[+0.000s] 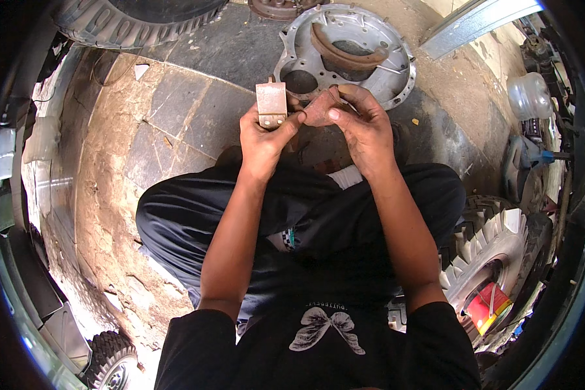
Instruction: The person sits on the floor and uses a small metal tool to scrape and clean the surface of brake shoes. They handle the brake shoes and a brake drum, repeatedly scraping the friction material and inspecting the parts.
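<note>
reddish piece (271, 101) held, metal housing (313, 63) beyond, tyre (127, 27)

On my feed I count one round grey metal housing (406, 73), one curved rust-brown shoe (348, 58) on it; near it, two bare hands (369, 129), one pinkish riveted block (272, 99), one reddish wedge-shaped piece (319, 110).

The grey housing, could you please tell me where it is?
In the head view, the housing lies on the floor, top right of centre, just beyond the right hand.
</note>
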Demonstrator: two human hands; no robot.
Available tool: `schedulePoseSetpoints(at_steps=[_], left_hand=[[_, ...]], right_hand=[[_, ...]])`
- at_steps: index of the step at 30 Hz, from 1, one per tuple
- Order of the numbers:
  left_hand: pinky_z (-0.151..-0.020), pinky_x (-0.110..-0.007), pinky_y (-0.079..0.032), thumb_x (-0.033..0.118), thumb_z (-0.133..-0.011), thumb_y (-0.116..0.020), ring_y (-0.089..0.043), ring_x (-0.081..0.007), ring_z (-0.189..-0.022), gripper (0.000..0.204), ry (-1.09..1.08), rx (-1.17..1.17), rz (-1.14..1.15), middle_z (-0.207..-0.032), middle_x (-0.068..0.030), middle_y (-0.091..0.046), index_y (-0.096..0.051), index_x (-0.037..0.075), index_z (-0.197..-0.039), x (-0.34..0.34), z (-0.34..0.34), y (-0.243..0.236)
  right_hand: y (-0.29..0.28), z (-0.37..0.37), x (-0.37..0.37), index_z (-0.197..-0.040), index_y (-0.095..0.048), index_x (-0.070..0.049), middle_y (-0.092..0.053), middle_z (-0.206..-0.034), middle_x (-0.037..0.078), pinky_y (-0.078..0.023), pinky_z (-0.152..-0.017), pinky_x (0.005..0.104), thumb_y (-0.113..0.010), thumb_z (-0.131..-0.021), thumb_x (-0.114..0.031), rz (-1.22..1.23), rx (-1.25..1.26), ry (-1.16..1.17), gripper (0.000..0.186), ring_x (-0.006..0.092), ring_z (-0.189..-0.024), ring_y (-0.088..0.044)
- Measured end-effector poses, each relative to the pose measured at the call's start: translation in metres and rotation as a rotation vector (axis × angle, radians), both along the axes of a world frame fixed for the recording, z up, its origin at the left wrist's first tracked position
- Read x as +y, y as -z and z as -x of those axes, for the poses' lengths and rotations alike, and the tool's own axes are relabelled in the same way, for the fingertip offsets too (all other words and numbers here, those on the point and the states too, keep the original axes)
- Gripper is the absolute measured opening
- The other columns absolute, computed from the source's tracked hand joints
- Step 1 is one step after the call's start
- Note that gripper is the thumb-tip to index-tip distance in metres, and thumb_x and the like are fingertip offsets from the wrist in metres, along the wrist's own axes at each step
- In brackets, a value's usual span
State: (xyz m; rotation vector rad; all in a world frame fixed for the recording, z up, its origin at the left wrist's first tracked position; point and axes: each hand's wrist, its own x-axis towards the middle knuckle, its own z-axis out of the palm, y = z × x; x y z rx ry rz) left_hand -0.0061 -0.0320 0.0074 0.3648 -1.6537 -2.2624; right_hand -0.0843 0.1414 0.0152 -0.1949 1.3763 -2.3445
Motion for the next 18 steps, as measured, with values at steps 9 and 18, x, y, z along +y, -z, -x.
schedulePoseSetpoints(at_steps=[9, 18], left_hand=[[-0.081, -0.027, -0.053, 0.002, -0.087, -0.082, -0.067, -0.0118, -0.089, 0.029, 0.026, 0.012, -0.018, -0.100, -0.0032, -0.073, -0.070, 0.001, -0.113, 0.0026, 0.0013, 0.0031], [-0.080, -0.027, -0.054, 0.000, -0.086, -0.083, -0.068, -0.0119, -0.088, 0.029, -0.025, 0.018, 0.010, -0.100, -0.0035, -0.073, -0.070, 0.000, -0.112, 0.0016, 0.0046, 0.0081]], right_hand=[[0.0048, -0.0008, 0.0014, -0.131, -0.063, 0.002, -0.067, -0.123, 0.011, -0.056, -0.098, 0.0337, -0.080, -0.086, 0.002, -0.040, -0.039, -0.023, 0.048, 0.0199, -0.113, -0.065], [0.0038, -0.0012, 0.0017, -0.124, -0.067, 0.000, -0.073, -0.112, 0.009, -0.057, -0.084, 0.0296, -0.079, -0.091, -0.005, -0.154, 0.053, -0.075, 0.035, 0.0148, -0.099, -0.069]])
